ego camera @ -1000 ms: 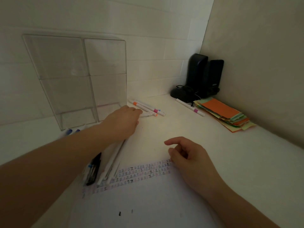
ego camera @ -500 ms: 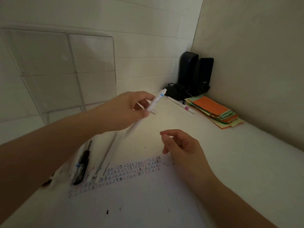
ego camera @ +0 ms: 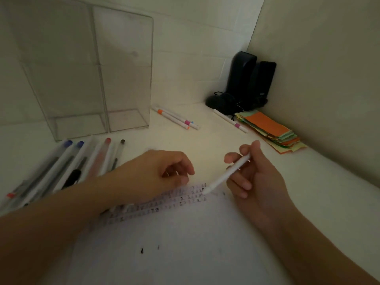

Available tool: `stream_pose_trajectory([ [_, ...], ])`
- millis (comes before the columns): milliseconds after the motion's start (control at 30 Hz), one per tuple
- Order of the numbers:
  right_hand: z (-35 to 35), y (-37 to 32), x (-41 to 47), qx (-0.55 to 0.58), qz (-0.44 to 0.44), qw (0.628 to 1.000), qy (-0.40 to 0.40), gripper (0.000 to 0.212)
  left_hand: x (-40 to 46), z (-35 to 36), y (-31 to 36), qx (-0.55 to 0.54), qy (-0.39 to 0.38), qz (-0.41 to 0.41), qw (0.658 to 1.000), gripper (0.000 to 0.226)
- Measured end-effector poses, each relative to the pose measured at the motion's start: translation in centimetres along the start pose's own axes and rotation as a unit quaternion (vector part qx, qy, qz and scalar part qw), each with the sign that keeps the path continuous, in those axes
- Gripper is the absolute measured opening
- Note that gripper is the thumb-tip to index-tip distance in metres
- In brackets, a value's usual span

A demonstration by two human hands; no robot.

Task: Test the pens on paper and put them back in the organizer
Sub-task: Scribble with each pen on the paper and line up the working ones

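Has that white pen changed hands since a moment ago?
Yes. The white pen went from the left hand to the right hand, dropping from up near the clear organizer toward the paper.

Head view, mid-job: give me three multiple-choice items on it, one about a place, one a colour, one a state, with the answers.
1. Where do the white markers with orange and pink bands lie?
A. inside the organizer
B. on the desk just right of the organizer
C. on the paper stack

2. What colour is the top sheet of the paper stack?
A. orange
B. blue
C. black

3. What is the right hand doing?
A. resting flat and empty
B. gripping the organizer
C. holding a white pen with its tip at the sheet

Answers: 1 B, they lie on the desk beside the clear organizer, whose compartments look empty. 2 A, orange lies on top. 3 C, fingers wrap the white pen, tip down at the test sheet; the left hand rests on the sheet.
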State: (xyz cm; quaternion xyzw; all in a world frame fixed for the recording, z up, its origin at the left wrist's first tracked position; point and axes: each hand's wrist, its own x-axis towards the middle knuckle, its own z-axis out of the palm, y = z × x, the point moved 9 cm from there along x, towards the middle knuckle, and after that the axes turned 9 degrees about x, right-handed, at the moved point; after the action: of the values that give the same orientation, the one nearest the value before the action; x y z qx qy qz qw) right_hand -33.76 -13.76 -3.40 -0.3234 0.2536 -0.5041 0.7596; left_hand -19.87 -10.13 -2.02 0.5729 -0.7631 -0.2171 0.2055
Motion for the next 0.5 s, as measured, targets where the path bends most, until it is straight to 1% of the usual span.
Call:
stream_pose_trajectory([
  [67,-0.1,0.1,0.3,0.017,-0.001,1.000,-0.001,0.029,-0.1,0.4,0.4,0.012,-0.032,0.026,0.999,0.015],
  [133,-0.3,-0.1,0.4,-0.003,-0.009,1.000,0.007,0.028,0.0,0.9,0.6,0.016,-0.050,0.038,0.998,0.018],
  [233,-0.7,-0.6,0.3,-0.011,-0.007,1.000,0.011,0.036,0.1,1.0,0.6,0.027,-0.031,0.051,0.998,0.020],
  [333,-0.9,-1.0,0.4,-0.020,-0.009,1.000,0.016,0.041,0.1,1.1,0.6,0.016,-0.025,0.061,0.998,0.019],
  [433,-1.3,-0.8,0.4,-0.070,-0.003,0.997,0.039,0.058,0.2,1.3,0.5,0.012,-0.033,0.070,0.997,0.018],
  [500,-1.3,-0.6,0.2,-0.100,-0.002,0.994,0.043,0.058,0.3,1.3,0.5,0.006,-0.037,0.072,0.997,0.019],
])
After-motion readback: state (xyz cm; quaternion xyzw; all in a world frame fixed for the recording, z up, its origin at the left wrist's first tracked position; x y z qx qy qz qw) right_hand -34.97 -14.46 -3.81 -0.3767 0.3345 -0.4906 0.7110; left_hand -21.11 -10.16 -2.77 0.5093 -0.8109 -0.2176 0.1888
